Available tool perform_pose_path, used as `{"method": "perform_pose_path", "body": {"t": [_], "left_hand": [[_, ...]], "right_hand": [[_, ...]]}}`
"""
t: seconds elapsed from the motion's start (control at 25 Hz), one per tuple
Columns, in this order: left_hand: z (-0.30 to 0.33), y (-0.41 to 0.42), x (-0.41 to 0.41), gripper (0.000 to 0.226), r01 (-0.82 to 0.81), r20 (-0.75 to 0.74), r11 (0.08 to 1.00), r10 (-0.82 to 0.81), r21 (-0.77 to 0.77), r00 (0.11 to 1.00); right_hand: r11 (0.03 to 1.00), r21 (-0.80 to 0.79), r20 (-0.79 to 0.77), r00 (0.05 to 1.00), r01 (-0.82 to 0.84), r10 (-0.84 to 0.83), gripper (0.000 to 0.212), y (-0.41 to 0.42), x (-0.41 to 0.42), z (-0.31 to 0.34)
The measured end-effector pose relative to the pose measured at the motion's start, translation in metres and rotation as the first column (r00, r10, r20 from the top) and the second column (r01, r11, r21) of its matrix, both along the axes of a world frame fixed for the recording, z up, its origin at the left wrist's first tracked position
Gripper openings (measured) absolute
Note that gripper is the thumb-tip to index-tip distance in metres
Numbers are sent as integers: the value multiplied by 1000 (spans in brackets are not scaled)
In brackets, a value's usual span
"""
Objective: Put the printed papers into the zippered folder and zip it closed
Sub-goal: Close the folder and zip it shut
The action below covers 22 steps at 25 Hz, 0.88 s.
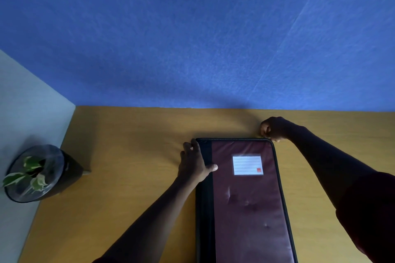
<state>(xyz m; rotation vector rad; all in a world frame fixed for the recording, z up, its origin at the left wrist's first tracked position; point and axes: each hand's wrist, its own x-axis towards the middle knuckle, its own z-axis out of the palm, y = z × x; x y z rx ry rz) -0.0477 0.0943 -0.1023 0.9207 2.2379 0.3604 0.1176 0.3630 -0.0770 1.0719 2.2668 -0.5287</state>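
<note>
Wooden desk point(132, 177): left hand point(195, 162) grips closed folder point(250, 203); right hand point(274, 129) pinches its corner zipper.

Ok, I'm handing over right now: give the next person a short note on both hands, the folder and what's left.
Left hand: holds the zippered folder at its far left corner, thumb on the cover.
Right hand: fingers curled at the far right corner, seemingly pinching the zipper pull; the pull itself is too small to see.
Folder: shut, flat on the desk.
Papers: none in view, presumably inside.
Left: whether the zip is fully closed cannot be told; check it.
</note>
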Motion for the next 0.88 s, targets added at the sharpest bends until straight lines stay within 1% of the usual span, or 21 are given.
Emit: {"method": "perform_pose_path", "body": {"t": [0.08,0.16,0.24,0.32,0.36,0.44,0.52,0.6,0.68,0.76,0.88], "left_hand": [[0,0,0,116,-4,4,1000,4,-1,1000],[0,0,0,116,-5,5,1000,5,-1,1000],[1,0,0,117,-6,5,1000,6,1,1000],[1,0,-1,117,-5,10,1000,5,2,1000],[1,-1,-1,117,-7,14,1000,7,5,1000],[2,-1,-1,116,-14,21,1000,14,15,1000],[2,-2,-1,115,-19,25,1000,18,22,1000],[3,-3,-1,115,-20,30,999,19,26,999],[4,-3,-1,115,-22,34,999,21,28,999],[4,-2,-1,115,-21,26,999,21,25,999],[3,-2,-1,115,-19,14,999,18,26,1000]], "right_hand": [[987,-77,11,990,138,-138,14,3,-5,3],[972,-74,-6,974,224,-226,15,3,-8,4],[965,-31,8,965,262,-261,17,-1,-11,2],[970,62,21,971,236,-238,19,-8,-16,-1],[965,106,-4,970,240,-241,20,-12,-19,-3],[947,140,-87,956,289,-279,22,-21,-30,-5],[931,119,-155,933,344,-325,22,-33,-45,-6],[917,83,-211,906,390,-366,18,-49,-63,-7],[920,51,-253,896,390,-366,15,-67,-83,-10],[920,10,-291,881,392,-372,17,-85,-103,-13],[881,-75,-358,812,467,-461,15,-109,-128,-15]]}}
